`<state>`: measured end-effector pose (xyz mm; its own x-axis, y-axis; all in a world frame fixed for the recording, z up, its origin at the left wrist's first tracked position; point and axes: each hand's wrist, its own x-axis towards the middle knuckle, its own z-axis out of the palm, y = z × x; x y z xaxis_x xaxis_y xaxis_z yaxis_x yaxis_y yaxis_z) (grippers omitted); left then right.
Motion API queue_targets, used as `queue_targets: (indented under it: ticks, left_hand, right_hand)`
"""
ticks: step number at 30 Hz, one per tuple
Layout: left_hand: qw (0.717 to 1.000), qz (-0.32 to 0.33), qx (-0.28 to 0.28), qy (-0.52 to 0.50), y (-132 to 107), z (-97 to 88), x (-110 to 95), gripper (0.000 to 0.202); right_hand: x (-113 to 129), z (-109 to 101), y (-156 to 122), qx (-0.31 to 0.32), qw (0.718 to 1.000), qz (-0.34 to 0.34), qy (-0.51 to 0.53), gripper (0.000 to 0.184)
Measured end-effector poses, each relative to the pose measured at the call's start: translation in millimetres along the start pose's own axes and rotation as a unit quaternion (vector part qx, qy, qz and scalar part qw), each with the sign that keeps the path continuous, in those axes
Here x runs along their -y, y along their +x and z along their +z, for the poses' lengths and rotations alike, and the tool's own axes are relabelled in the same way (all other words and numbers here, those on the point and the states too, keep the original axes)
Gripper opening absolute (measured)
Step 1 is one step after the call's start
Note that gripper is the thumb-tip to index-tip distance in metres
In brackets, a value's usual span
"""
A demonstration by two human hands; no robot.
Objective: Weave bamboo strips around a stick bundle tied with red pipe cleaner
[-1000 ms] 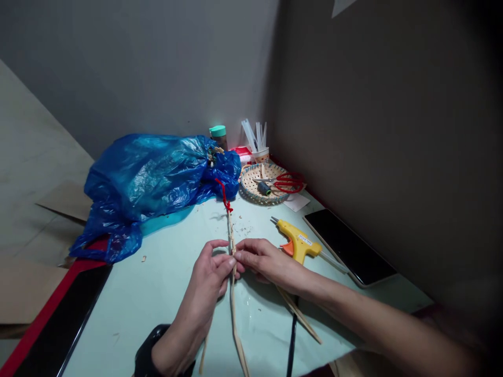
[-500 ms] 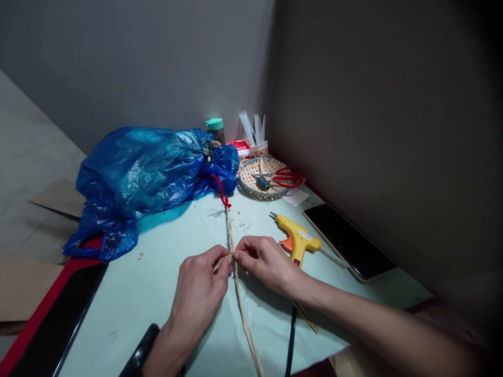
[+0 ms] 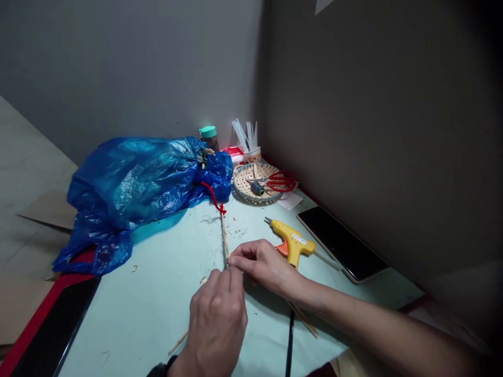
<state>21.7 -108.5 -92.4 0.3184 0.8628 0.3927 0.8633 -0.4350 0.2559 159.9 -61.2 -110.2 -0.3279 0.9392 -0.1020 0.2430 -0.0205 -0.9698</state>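
A thin braid (image 3: 225, 233) of pale, straw-like strands runs toward me across the table. Fuzzy red cord (image 3: 221, 209) is knotted around its far end, with one tail pointing up and left. My right hand (image 3: 267, 269) pinches the braid's near end between thumb and fingertips. Right below it, my left hand (image 3: 218, 319) is closed, back of the hand up, and its fingertips and grip are hidden. One loose strand (image 3: 178, 343) sticks out left of my left hand. Other strand ends (image 3: 304, 320) come out beneath my right wrist.
A yellow glue gun (image 3: 293, 241) lies beyond my right forearm, beside a dark-screened phone or tablet (image 3: 341, 243). Farther back are a woven basket (image 3: 245, 196) with red-handled scissors (image 3: 281, 181) and a thread spool (image 3: 257, 188), a cup of glue sticks (image 3: 252, 155) and a blue plastic bag (image 3: 137, 180).
My left hand has moved right and closer to me, turning its back upward and now covering the strand below the braid. My right hand keeps its pinch. The whole view has shifted slightly.
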Motion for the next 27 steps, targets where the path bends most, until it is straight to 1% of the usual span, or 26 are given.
queue_targets:
  ticks: [2, 3, 4, 5, 6, 7, 8, 9, 11, 12, 14, 15, 17, 18, 19, 21, 24, 25, 27]
  left_hand:
    - [0.995, -0.039, 0.049, -0.081, 4.2, -12.2, 6.1, 0.02]
    - [0.983, -0.072, 0.085, -0.149, 7.8, -19.6, 11.5, 0.022]
    - [0.958, -0.121, 0.13, -0.227, 12.1, -26.5, 17.8, 0.027]
    - [0.922, -0.168, 0.16, -0.31, 16.4, -32.0, 24.4, 0.032]
    - [0.889, -0.219, 0.147, -0.375, 20.4, -35.0, 30.2, 0.035]
    - [0.864, -0.257, 0.111, -0.418, 23.5, -35.2, 34.7, 0.035]
    - [0.841, -0.281, 0.08, -0.455, 25.6, -32.6, 37.3, 0.032]
    - [0.813, -0.293, 0.086, -0.496, 26.6, -27.5, 37.8, 0.031]
    - [0.74, -0.291, 0.159, -0.585, 25.8, -13.4, 34.0, 0.028]
    - [0.714, -0.284, 0.19, -0.611, 24.7, -6.3, 30.9, 0.025]
    - [0.68, -0.299, 0.205, -0.637, 22.5, 4.3, 25.4, 0.021]
    - [0.673, -0.31, 0.202, -0.64, 21.7, 7.3, 23.8, 0.021]
    - [0.673, -0.325, 0.196, -0.634, 20.8, 9.8, 23.3, 0.021]
    - [0.682, -0.323, 0.199, -0.625, 20.6, 10.1, 24.1, 0.022]
    - [0.698, -0.315, 0.202, -0.611, 20.3, 10.4, 25.3, 0.022]
    - [0.74, -0.292, 0.204, -0.57, 19.5, 11.3, 27.9, 0.023]
    - [0.817, -0.253, 0.191, -0.481, 17.8, 12.2, 29.8, 0.029]
    - [0.838, -0.244, 0.185, -0.451, 17.4, 11.8, 29.7, 0.031]
    - [0.869, -0.233, 0.173, -0.4, 17.0, 9.3, 28.4, 0.035]
  right_hand:
    - [0.7, -1.6, 1.2, -0.003, 1.0, 0.012, 0.014, 0.024]
    - [2.1, -2.7, 1.0, -0.003, 1.0, 0.014, 0.021, 0.023]
    - [3.9, -3.7, 0.2, 0.0, 0.999, 0.014, 0.03, 0.024]
    - [5.8, -4.6, -1.1, 0.005, 0.999, 0.014, 0.041, 0.024]
    - [7.7, -5.2, -2.6, 0.011, 0.998, 0.013, 0.055, 0.026]
    - [9.3, -5.5, -4.2, 0.016, 0.997, 0.011, 0.071, 0.026]
    - [10.4, -5.5, -5.7, 0.021, 0.996, 0.007, 0.09, 0.026]
    - [11.0, -5.2, -6.9, 0.027, 0.994, 0.002, 0.109, 0.025]
    - [10.5, -4.3, -7.9, 0.04, 0.99, -0.006, 0.137, 0.022]
    - [9.6, -4.1, -7.7, 0.046, 0.989, -0.011, 0.139, 0.022]
    - [7.5, -4.7, -6.6, 0.053, 0.992, -0.023, 0.11, 0.023]
    - [6.8, -5.6, -6.2, 0.053, 0.995, -0.033, 0.078, 0.023]
    - [7.1, -8.3, -6.2, 0.049, 0.997, -0.053, 0.002, 0.024]
    - [8.2, -9.7, -6.9, 0.045, 0.996, -0.062, -0.038, 0.024]
    - [9.9, -10.8, -8.2, 0.038, 0.994, -0.071, -0.077, 0.024]
    - [14.0, -12.0, -11.8, 0.023, 0.986, -0.083, -0.146, 0.024]
    - [19.0, -10.5, -17.8, 0.001, 0.967, -0.085, -0.24, 0.026]
    - [19.9, -9.4, -19.3, -0.007, 0.96, -0.082, -0.268, 0.026]
    - [20.5, -7.5, -21.5, -0.018, 0.945, -0.081, -0.316, 0.026]
